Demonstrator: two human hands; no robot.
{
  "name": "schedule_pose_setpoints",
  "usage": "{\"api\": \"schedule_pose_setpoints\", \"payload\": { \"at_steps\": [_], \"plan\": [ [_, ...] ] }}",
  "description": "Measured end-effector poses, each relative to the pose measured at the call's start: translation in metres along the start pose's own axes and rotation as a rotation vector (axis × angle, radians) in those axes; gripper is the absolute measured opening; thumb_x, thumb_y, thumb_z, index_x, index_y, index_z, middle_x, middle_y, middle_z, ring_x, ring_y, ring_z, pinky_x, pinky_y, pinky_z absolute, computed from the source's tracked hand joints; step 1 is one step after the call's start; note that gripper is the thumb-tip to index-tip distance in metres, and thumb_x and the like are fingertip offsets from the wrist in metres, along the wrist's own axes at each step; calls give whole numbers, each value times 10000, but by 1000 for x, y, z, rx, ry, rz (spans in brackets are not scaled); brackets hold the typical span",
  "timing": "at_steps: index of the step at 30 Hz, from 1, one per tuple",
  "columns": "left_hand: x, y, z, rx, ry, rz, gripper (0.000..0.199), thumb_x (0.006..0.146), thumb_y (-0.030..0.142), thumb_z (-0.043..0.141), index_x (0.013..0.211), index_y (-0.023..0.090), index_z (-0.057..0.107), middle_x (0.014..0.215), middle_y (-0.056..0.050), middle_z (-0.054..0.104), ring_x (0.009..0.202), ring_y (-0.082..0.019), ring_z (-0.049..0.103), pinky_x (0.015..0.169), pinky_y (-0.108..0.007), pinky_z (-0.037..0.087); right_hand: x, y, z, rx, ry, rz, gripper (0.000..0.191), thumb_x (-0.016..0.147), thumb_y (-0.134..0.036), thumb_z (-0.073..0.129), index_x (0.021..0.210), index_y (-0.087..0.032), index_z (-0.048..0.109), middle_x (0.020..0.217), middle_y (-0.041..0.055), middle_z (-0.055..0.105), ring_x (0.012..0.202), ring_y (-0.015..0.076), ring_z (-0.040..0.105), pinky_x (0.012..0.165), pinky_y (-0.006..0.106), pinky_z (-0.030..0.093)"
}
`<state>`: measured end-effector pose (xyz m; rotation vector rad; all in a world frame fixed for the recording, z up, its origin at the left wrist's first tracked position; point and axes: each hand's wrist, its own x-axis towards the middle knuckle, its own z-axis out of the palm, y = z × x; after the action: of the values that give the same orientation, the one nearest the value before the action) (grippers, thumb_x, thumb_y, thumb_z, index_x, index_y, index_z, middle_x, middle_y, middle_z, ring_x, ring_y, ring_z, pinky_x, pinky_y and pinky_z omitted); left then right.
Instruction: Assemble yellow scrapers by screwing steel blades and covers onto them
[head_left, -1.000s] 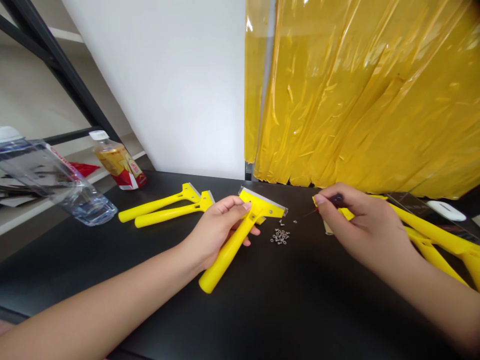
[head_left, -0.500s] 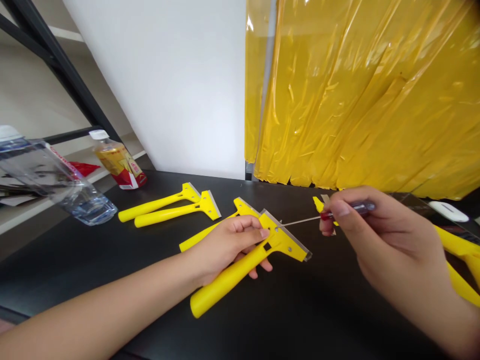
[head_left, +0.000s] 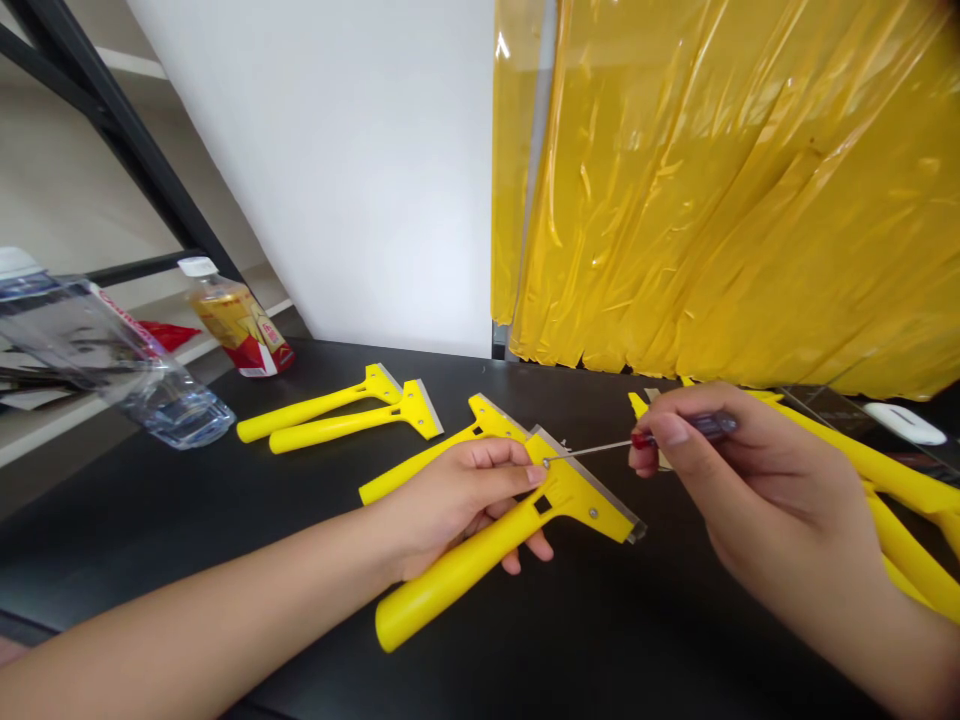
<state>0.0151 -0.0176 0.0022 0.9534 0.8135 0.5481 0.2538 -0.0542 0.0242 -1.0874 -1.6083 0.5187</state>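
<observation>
A yellow scraper (head_left: 496,547) is gripped near its head by the left hand (head_left: 459,495), thumb on top. A screwdriver (head_left: 712,425) is held in the right hand (head_left: 765,490), its tip set at a screw (head_left: 547,463) beside the left thumb. Just beyond the left hand, another scraper (head_left: 420,465) is laid on the black table (head_left: 315,560).

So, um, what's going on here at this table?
Someone's left hand holds a yellow scraper above the black table. The right hand grips a screwdriver, its tip at a screw near one end of the scraper's head. Another scraper lies just beyond the left hand, and two more scrapers lie farther left.
</observation>
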Motion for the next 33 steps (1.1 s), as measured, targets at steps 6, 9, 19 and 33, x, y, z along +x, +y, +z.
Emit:
{"api": "schedule_pose_setpoints", "payload": {
  "at_steps": [6,9,19,33],
  "plan": [
    [0,0,-2,-30,-20,-12,219,943,377,719,972,189,611,799,-58,712,689,-207,758,492,-216,572,0,0,0,-14,5,-12,53,1005,-339,660,1016,-309,702,860,-12,687,788,165,670,727,306,537],
    [1,0,-3,-36,-24,-11,208,955,374,704,991,189,614,806,-61,712,700,-209,760,496,-218,576,0,1,-1,-26,1,-21,51,1002,-343,660,1016,-316,701,864,-10,688,786,175,669,715,319,532],
    [3,-2,-5,-61,-29,-5,198,954,363,703,942,199,593,762,-37,694,675,-203,754,490,-218,575,0,0,-2,-111,-13,-91,41,1006,-313,641,1010,-315,682,858,-17,672,768,171,640,718,336,496],
    [2,-1,-6,-35,-24,4,221,938,403,712,962,208,609,723,-58,722,636,-194,727,489,-214,553,-1,-3,-4,-239,-60,-180,36,992,-287,643,990,-313,668,828,-9,709,711,187,674,618,332,497]
  ]
}}
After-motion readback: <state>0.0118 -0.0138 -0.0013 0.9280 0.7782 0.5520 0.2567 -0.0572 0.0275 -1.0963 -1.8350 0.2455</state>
